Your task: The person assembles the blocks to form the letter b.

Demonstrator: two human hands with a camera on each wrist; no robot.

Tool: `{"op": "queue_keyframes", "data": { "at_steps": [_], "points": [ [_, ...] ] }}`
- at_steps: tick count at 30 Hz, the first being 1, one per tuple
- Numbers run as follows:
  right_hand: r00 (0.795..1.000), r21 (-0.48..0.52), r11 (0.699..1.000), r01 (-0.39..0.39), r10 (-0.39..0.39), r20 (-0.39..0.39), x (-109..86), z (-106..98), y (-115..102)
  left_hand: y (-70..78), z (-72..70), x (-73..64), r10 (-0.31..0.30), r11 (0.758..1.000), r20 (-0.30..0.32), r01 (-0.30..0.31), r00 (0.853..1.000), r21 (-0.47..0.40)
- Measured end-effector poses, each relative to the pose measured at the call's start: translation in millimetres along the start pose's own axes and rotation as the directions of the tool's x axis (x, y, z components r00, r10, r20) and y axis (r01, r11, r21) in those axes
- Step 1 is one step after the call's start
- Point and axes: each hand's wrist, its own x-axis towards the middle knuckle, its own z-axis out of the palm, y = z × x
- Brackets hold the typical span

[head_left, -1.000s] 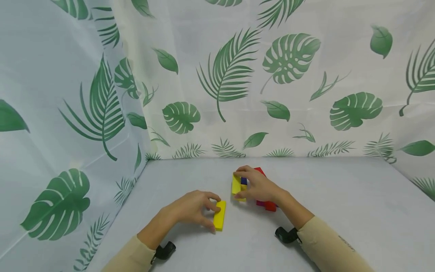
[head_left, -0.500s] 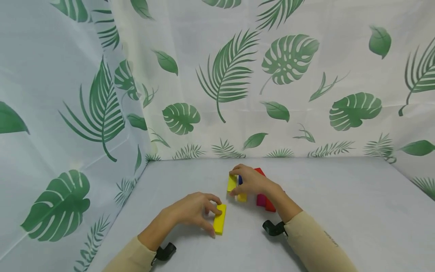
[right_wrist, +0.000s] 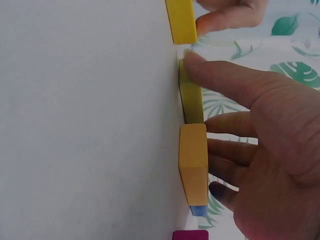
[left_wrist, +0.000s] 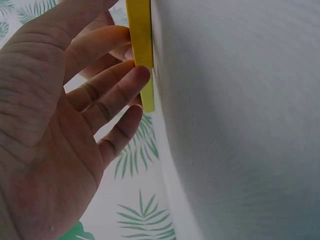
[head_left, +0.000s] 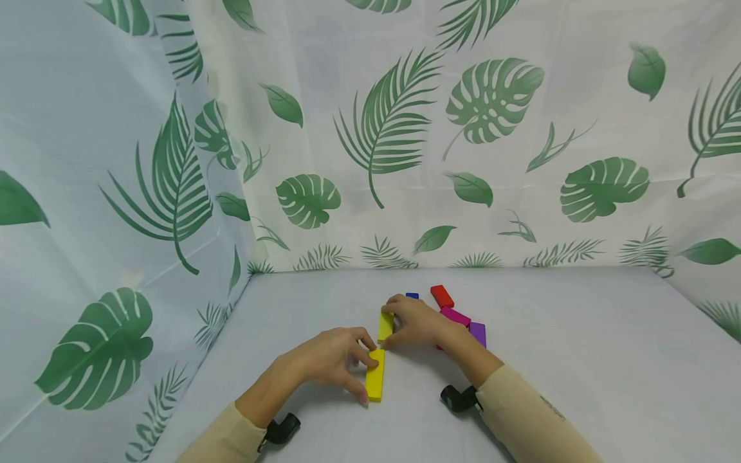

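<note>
The left hand (head_left: 332,357) holds a bright yellow rectangular block (head_left: 375,379) between thumb and fingers, lower centre; the right hand (head_left: 418,325) pinches a second yellow rectangular block (head_left: 386,326) just above. The right thumb sits by their narrow gap, so closing it could knock the nearer one askew. Moving right might scatter the flat magenta block (head_left: 455,316). The pale table (head_left: 579,360) offers room lower right; its far edge meets the leaf-printed sheet (head_left: 515,154) mid-frame.
</note>
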Motion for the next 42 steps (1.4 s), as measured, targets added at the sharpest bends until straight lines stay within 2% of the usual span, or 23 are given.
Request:
{"op": "queue_keyframes", "data": {
  "at_steps": [7,14,22,33,42],
  "points": [
    [0.998,-0.018,0.999,0.046,-0.045,0.049,-4.2,0,4,-1.4,0.5,-0.7,0.019,1.000,-0.028,-0.018,0.999,0.022],
    [0.994,0.062,0.996,0.070,-0.075,0.084,-9.2,-2,4,-0.9,-0.6,-0.2,0.019,0.999,-0.031,-0.018,0.999,0.038],
    [0.988,0.022,0.994,0.108,-0.109,0.110,-11.4,-5,6,0.0,-1.0,1.0,0.009,1.000,-0.023,-0.009,1.000,0.004],
    [0.977,-0.002,0.994,0.113,-0.111,0.184,-16.6,-6,5,1.8,0.4,-2.1,-0.005,1.000,-0.004,0.005,1.000,-0.001],
    [0.981,-0.023,0.988,0.155,-0.151,0.126,-15.3,-5,1,5.2,2.0,-4.9,0.004,1.000,-0.005,-0.005,1.000,-0.005]
  ]
}}
